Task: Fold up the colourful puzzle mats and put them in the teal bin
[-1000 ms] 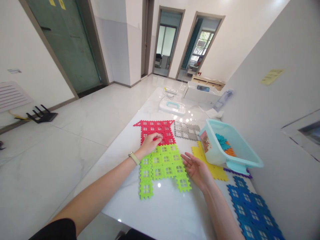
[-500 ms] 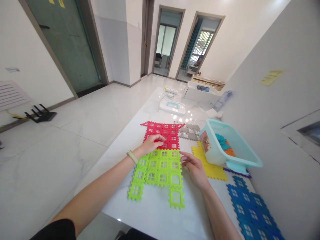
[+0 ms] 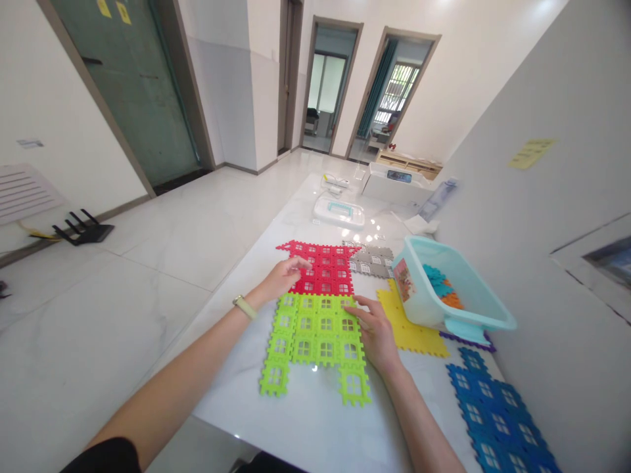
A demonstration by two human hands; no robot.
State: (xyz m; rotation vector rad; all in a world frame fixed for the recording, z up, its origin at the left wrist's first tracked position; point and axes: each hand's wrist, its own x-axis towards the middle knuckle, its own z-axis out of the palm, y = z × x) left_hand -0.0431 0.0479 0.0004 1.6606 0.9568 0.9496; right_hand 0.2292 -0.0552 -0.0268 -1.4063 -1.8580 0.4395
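Note:
A lime green foam mat of interlocking window-patterned tiles (image 3: 310, 335) lies on the white table (image 3: 315, 420), its top edge against a red mat of the same kind (image 3: 323, 269). My left hand (image 3: 280, 279) rests flat on the red mat's left side, not gripping it. My right hand (image 3: 372, 332) touches the lime mat's right edge, fingers spread over it. Two lime legs stick out toward me at the bottom. A yellow mat (image 3: 409, 335) lies to the right of my right hand, partly under a basket.
A pale turquoise plastic basket (image 3: 456, 282) holds teal and orange pieces. A grey tile mat (image 3: 372, 261) lies beyond the red one, and a blue mat (image 3: 497, 414) lies at the right front. A white case (image 3: 339, 213) and a white machine (image 3: 397, 184) stand farther along; a wall runs along the right.
The lime mat has turned and shifted, now sitting squarer below the red mat. My left hand has slid left along the red mat, and my right hand has moved onto the lime mat's edge.

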